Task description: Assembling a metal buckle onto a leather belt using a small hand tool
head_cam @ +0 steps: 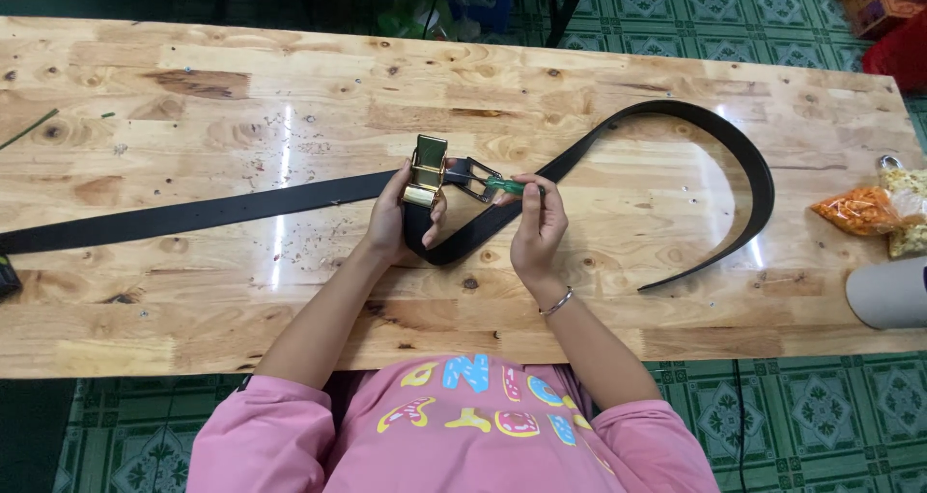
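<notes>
Head view, looking down on a pale wooden counter (193, 290). Left hand (394, 218) closed around a gold buckle (427, 169), gripping it upright just above the counter's middle. Right hand (537, 227) closed on a small green-handled tool (510, 186), tip pointed toward the dark metal frame (473, 177) beside the buckle. Black belt (193, 208) lying flat across the counter from the far left edge to the buckle, folding under the hands, then sweeping right in a wide loop (744, 155) and ending near the front right. Silver bracelet (557, 303) on the right wrist. Pink sleeves at the bottom. Orange snack bag (859, 210) and a grey cylinder (886, 292) at the right edge, well apart from the hands.
</notes>
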